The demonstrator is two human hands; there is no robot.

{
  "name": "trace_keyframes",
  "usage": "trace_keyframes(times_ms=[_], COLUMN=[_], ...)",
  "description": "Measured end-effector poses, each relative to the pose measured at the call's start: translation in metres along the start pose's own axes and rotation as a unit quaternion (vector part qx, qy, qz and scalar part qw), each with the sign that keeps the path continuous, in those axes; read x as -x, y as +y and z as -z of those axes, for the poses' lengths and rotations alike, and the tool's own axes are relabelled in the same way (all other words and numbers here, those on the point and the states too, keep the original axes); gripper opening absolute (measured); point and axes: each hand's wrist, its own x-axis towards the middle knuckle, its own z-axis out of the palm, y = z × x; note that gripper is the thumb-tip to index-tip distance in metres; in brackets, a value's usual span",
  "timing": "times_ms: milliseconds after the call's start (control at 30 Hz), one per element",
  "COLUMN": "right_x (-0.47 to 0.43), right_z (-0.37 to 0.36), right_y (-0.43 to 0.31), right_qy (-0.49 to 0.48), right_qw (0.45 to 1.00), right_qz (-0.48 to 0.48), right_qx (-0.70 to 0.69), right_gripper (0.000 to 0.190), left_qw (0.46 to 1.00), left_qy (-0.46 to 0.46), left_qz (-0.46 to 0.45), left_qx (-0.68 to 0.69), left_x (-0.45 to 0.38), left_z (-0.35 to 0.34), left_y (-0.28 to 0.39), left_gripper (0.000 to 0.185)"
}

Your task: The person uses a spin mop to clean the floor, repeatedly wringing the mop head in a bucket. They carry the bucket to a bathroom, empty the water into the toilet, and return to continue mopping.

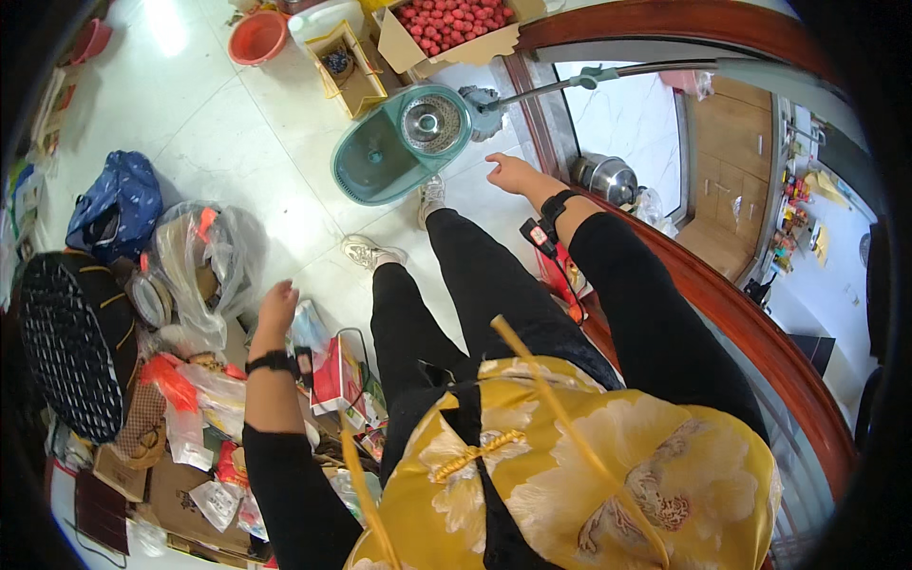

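Observation:
A green spin-mop bucket (pixel 367 167) stands on the tiled floor in front of me, with a round metal spin basket (pixel 430 124) in one end. At its right side a grey mop head (pixel 486 114) rests on the floor. The mop handle (pixel 548 90) slants away to the right, over the doorway. My right hand (pixel 511 173) hangs in the air just right of the bucket, fingers loosely bent and holding nothing. My left hand (pixel 276 306) is also bare, fingers loosely curled, above the clutter on the left.
A cardboard box of red fruit (pixel 395 44), a yellow-edged paper bag (pixel 347 68) and an orange basin (pixel 258 37) stand beyond the bucket. Bags, including a blue bag (pixel 117 206), and boxes crowd the left. A red-brown door frame (pixel 719 306) curves along the right; a metal pot (pixel 611 179) sits beyond.

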Motion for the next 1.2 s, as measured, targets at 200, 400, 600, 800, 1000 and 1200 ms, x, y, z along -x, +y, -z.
trace_keyframes(times_ms=[200,400,600,800,1000,1200], right_x=[-0.041,-0.057,-0.080,-0.087,-0.086,-0.107], right_z=[-0.040,-0.060,-0.083,-0.093,-0.095,-0.114], right_y=[0.036,0.087,0.108,0.102,0.076,-0.020], right_qy=[-0.022,-0.056,-0.063,-0.071,-0.078,-0.096], right_qw=[0.996,0.988,0.979,0.970,0.967,0.953], right_qz=[-0.048,-0.091,-0.114,-0.102,-0.098,0.095], right_qx=[-0.067,-0.108,-0.155,-0.209,-0.223,-0.272], right_gripper=[0.044,0.040,0.037,0.034,0.032,0.044], left_qw=[1.000,0.993,0.984,0.961,0.950,0.811], left_qy=[-0.013,-0.035,0.020,0.092,0.196,0.010], left_qz=[0.012,0.115,0.175,0.261,0.187,0.092], left_qx=[-0.013,0.007,0.039,0.010,0.158,0.577], left_x=[-0.159,-0.243,-0.287,-0.301,-0.271,-0.224], left_z=[-0.047,-0.098,-0.161,-0.178,-0.186,-0.196], left_y=[0.065,0.075,0.069,0.090,0.100,0.163], left_gripper=[0.043,0.046,0.052,0.042,0.038,0.024])
